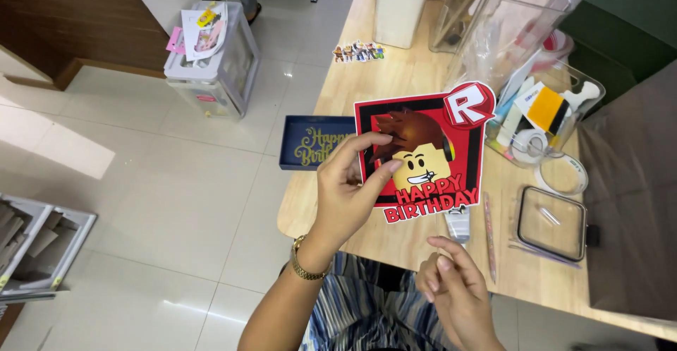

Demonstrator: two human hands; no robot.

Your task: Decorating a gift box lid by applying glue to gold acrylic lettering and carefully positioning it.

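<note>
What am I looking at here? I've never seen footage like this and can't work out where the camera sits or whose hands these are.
There is one picture, taken by a camera worn on a person's head, looking down at their own two bare hands; no machine is involved. The left hand, with a gold wristwatch, pinches a red and black birthday card cutout showing a blocky cartoon face, and holds it up above a wooden table. The right hand is lower down, empty, with fingers loosely curled. On the table lie a dark blue tray with gold lettering, a strip of small figure stickers, clear plastic containers of craft supplies, a roll of tape and a clear lid. The tiled floor is on the left.
</note>
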